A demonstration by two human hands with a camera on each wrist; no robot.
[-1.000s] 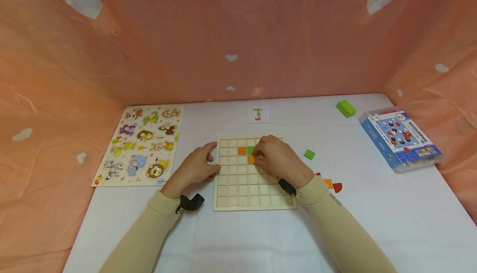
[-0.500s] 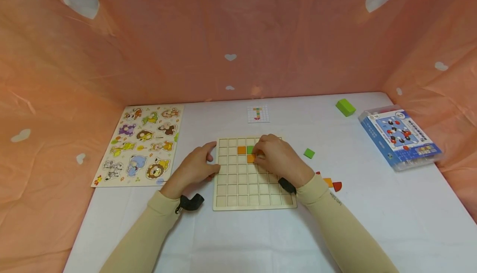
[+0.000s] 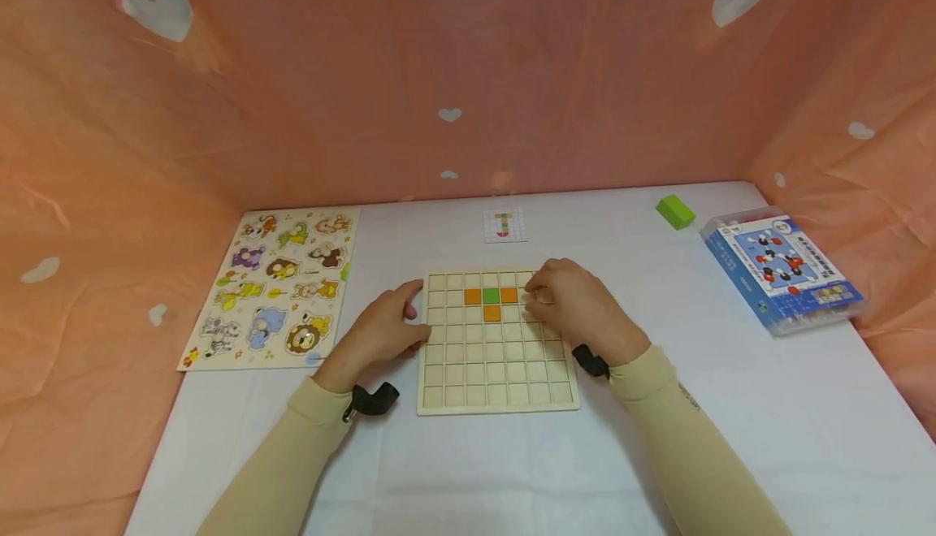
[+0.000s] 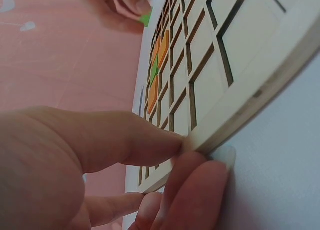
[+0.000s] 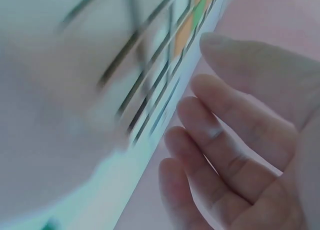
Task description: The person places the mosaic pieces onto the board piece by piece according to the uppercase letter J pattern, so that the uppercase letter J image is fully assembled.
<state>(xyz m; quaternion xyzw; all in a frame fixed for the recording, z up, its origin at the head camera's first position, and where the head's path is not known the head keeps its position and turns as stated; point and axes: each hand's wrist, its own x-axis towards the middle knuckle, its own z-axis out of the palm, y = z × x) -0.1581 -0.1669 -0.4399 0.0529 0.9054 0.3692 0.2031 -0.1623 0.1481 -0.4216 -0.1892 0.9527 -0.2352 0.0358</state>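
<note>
My left hand [image 3: 380, 325] holds the left edge of a wooden grid board [image 3: 475, 373]. In the left wrist view its thumb [image 4: 155, 142] lies at the board's edge, with curled fingers [image 4: 195, 190] close below. The board bears an orange tile [image 3: 473, 297], a green tile [image 3: 491, 296] and another orange tile [image 3: 509, 296] in one row, with a third orange tile [image 3: 492, 313] under the green one. Over the board's upper right part is my right hand [image 3: 581, 304]. Its fingers [image 5: 230, 145] are loosely bent and hold nothing in the right wrist view.
A small pattern card [image 3: 504, 226] lies behind the board. An animal puzzle board [image 3: 270, 288] is at left. A green block [image 3: 676, 211] and a boxed molecule set [image 3: 786, 272] stand at right. The loose pieces by my right forearm are hidden in the head view.
My right hand has moved right off the tiles, uncovering the orange tile right of the green one. It now covers the loose green tile and other pieces. The left hand stays put.
</note>
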